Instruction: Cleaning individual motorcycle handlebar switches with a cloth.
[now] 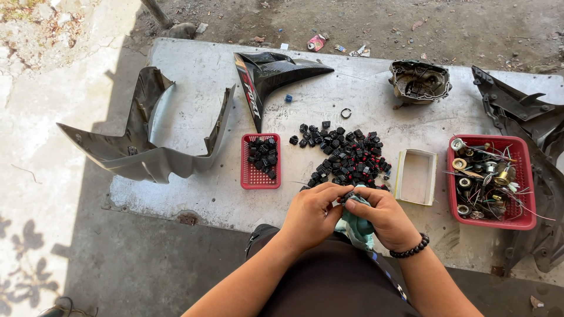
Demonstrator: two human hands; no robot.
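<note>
My left hand [310,212] and my right hand [383,216] meet at the table's near edge. Together they pinch a small black part [348,196] wrapped in a teal cloth [358,226]; the cloth is bunched under my right fingers. Just beyond my hands lies a pile of several small black and red parts [346,155]. A small red basket [261,161] to the left holds several more black parts.
A grey metal table [194,88] carries a grey plastic fairing [141,141], a black fairing panel [264,76], a metal engine cover [419,81], an empty white tray [416,176] and a red basket of wired parts [491,182]. Dark plastic panels [529,117] lie at right.
</note>
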